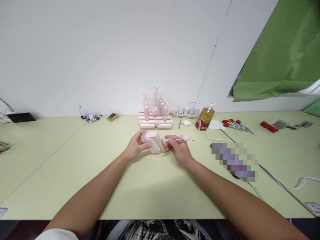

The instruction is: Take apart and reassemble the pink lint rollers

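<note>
Above the middle of the pale green table (75, 166) I hold a pink lint roller. My left hand (136, 146) is closed around its pink roller head (153, 141). My right hand (178, 148) is closed on the translucent pink handle (183, 138), whose heart-shaped loop sticks out to the right. Behind them a stack of pink rollers and upright handles (155, 115) stands near the wall.
A power strip with plugs (186, 112), a small white box (186, 122), an amber bottle (205, 118) and white cables lie back right. Red-handled tools (235, 124) and more (270, 126) lie further right. A blurred object (233, 160) sits right of my right arm. A green sheet (282, 60) hangs at upper right.
</note>
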### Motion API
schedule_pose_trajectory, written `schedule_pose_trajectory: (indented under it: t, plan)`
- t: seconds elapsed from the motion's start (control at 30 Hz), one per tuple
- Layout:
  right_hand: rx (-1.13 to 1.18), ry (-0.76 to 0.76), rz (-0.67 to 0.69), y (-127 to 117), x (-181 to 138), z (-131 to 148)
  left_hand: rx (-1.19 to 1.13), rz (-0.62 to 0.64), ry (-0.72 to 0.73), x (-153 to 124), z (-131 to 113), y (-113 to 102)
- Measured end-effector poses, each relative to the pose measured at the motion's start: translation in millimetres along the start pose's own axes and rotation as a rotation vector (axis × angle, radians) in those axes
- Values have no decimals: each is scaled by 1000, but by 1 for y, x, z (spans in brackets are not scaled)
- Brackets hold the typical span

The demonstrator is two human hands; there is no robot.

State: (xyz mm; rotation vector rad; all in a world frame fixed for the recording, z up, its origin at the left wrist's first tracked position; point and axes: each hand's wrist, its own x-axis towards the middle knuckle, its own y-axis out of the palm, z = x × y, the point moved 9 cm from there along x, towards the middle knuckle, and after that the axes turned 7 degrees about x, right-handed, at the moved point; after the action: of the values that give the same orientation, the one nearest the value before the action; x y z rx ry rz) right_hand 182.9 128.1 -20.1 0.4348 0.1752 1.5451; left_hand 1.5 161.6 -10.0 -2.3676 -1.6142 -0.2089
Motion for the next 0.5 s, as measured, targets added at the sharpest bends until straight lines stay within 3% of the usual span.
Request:
schedule_pose_trajectory:
  t: [0.1, 0.23, 0.33, 0.5]
  plan:
    - [74, -83, -132, -17, 3, 13, 153, -104, 52, 5, -6, -30]
    - [80, -176, -251, -35, 7, 24, 779, -269, 99, 7, -13, -65]
    - [44, -156, -249, -35, 8, 18, 1112, -197, 87, 14, -5, -56]
    - [20, -88, -206, -26, 5, 6, 1297, -6, 65, 22, 19, -30]
